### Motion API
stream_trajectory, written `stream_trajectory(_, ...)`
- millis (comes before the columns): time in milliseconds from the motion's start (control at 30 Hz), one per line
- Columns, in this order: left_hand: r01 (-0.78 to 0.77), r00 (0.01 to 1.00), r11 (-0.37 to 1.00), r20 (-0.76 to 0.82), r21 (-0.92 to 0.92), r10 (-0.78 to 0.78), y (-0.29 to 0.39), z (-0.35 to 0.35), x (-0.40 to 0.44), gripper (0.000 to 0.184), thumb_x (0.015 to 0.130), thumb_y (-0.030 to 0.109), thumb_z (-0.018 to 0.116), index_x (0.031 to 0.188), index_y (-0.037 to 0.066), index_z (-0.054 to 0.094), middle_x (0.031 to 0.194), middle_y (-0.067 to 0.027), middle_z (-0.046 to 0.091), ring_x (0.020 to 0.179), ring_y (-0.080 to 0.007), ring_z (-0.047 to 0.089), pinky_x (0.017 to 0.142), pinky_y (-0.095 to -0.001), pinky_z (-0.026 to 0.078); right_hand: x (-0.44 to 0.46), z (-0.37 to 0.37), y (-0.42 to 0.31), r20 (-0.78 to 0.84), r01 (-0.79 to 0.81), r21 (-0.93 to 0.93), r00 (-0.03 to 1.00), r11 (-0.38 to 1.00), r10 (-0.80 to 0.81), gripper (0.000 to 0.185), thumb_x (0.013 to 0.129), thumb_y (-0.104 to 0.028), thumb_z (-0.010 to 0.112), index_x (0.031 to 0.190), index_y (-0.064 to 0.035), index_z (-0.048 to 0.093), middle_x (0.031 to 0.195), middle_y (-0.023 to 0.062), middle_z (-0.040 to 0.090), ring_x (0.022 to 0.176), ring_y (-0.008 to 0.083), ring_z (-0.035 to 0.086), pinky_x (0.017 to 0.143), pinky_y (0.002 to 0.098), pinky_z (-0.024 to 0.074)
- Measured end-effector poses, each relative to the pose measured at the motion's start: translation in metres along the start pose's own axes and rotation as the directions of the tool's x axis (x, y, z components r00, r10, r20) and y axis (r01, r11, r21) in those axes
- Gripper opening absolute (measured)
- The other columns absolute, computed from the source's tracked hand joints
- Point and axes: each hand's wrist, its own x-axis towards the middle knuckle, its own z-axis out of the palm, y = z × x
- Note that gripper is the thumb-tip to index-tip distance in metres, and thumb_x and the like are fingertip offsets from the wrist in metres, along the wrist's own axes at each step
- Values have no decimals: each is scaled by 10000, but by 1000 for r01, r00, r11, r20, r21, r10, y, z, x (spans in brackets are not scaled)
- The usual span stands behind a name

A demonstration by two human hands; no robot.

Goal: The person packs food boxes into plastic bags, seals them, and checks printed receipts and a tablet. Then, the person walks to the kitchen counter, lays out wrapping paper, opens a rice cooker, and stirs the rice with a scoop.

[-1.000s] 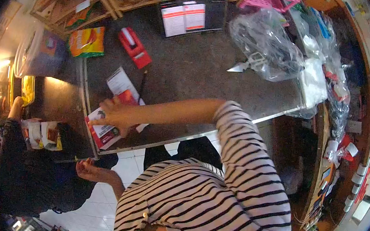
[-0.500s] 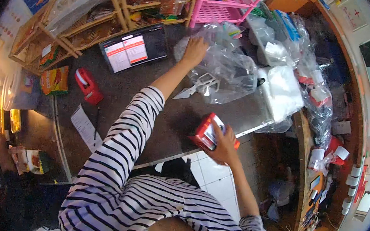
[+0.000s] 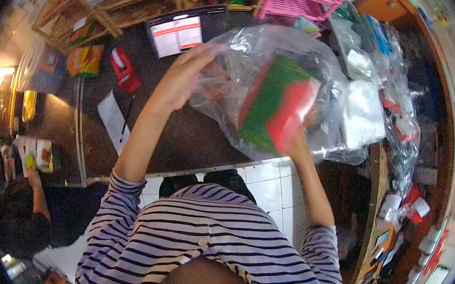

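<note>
My left hand [image 3: 187, 79], blurred by motion, grips the left edge of a large clear plastic bag [image 3: 238, 43] spread over the counter. My right hand [image 3: 297, 141] holds a green and red packet [image 3: 275, 105] by its lower right side. The packet is tilted and smeared, and it overlaps the bag; whether it lies inside or in front of the plastic I cannot tell. Left of the bag stands a tablet [image 3: 177, 36] with a lit screen. The scissors seen earlier on the counter are hidden.
A red tape dispenser [image 3: 124, 70], a paper slip [image 3: 112, 119] and a pen [image 3: 128, 115] lie left on the counter. A stack of white bags [image 3: 363, 115] sits right. Behind are wooden racks [image 3: 142, 3] and a pink shelf [image 3: 294, 5]. A co-worker's hand [image 3: 33, 177] is at far left.
My left hand has drawn back and left with the bag's edge, spreading the bag. My right hand has risen over the counter; its red item has given way to view of a green and red packet.
</note>
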Motion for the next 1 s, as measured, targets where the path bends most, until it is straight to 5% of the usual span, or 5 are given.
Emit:
stream_trajectory(133,-80,934,992,-354,-101,39,-8,-68,-66,328,853,242,498,1135,75,487,783,-33,556,612,-81,531,457,-186,415,7,46,48,519,113,-491,834,864,186,871,505,-142,758,1263,-290,356,1272,208,263,1177,382,280,971,527,210)
stream_trajectory(367,-478,708,853,-483,209,515,-27,-39,-108,566,776,78,589,1260,43,297,1012,-63,536,778,-87,531,607,-177,426,0,69,33,869,693,-126,422,710,-258,663,680,-151,607,1233,-416,357,1260,145,340,1161,295,360,953,557,230)
stream_trajectory(667,-251,782,612,-216,750,585,-84,-50,-152,760,674,-23,635,1304,37,215,1217,-128,406,1172,-209,355,874,-317,391,-10,87,6,726,-98,-283,628,954,280,1007,395,-213,793,1290,-280,336,1256,238,260,1141,405,275,929,486,252)
stream_trajectory(767,-248,960,927,-54,282,273,-81,-13,-146,805,697,17,633,1336,69,145,1338,-105,218,1232,-210,252,865,-296,393,-21,117,12,558,-93,-492,730,866,395,972,470,-265,767,1314,-288,286,1265,273,235,1181,424,223,950,528,200)
stream_trajectory(1000,-513,840,799,7,-315,542,-11,17,-141,826,717,-77,563,1351,112,67,1352,-81,220,1233,-201,257,896,-339,379,-29,164,30,548,18,-523,773,852,320,862,586,-352,701,1316,-322,243,1227,266,294,1170,449,236,895,653,159)
